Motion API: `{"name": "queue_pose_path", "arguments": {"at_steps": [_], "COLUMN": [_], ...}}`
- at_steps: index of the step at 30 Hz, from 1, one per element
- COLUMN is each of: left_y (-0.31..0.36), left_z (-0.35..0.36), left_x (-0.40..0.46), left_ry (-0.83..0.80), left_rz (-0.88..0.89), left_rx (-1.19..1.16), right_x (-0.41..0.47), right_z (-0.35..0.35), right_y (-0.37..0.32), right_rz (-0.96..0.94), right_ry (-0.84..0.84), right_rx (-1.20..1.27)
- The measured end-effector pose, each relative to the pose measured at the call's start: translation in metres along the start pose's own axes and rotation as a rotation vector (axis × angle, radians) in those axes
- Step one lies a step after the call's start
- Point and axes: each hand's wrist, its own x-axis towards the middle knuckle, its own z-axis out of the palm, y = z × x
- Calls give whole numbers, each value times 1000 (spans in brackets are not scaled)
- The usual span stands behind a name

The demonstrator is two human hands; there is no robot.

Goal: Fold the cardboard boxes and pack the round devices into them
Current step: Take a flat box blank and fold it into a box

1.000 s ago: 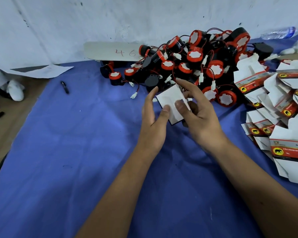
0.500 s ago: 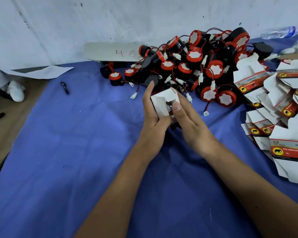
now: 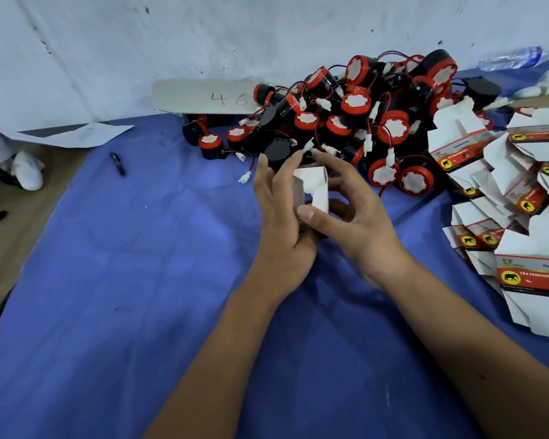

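Note:
A small white cardboard box [image 3: 313, 186] is held between both hands over the blue cloth, its top flaps partly raised and its grey inside showing. My left hand [image 3: 278, 213] grips its left side, thumb at the lower front. My right hand [image 3: 351, 210] curls round its right side, fingers over the top flap. A heap of round black devices with red rims [image 3: 355, 118] and white plugs lies just beyond. Flat unfolded boxes [image 3: 517, 191] with red labels are piled at the right.
The blue cloth [image 3: 133, 280] covers the table; bare wood shows at the left. A black pen [image 3: 118, 164] lies at the left, a grey board marked 46 [image 3: 203, 96] leans on the white wall, and a plastic bottle [image 3: 511, 58] lies at the far right.
The box has been opened from a flat white piece into a hollow shape. My right hand has moved from its front to wrap round its right side and top.

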Motion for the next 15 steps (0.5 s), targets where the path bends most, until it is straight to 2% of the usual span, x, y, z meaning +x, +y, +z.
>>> {"name": "queue_pose_path", "arguments": {"at_steps": [3,8,12,15], "left_y": [0,3,3,2], "left_z": [0,-3,-6,-8], "left_x": [0,0,2,1], "left_ry": [-12,-10,19,45], "left_rz": [63,56,36,44], "left_rx": [7,-32,-17,12], "right_x": [2,2,4,4], "right_z": [-7,-11,-10,-11], "right_y": [1,3,0,-2], "right_rz": [77,143,172,161], "right_ry": [-14,-227,-205,-194], "right_rx": [63,187,322,300]}}
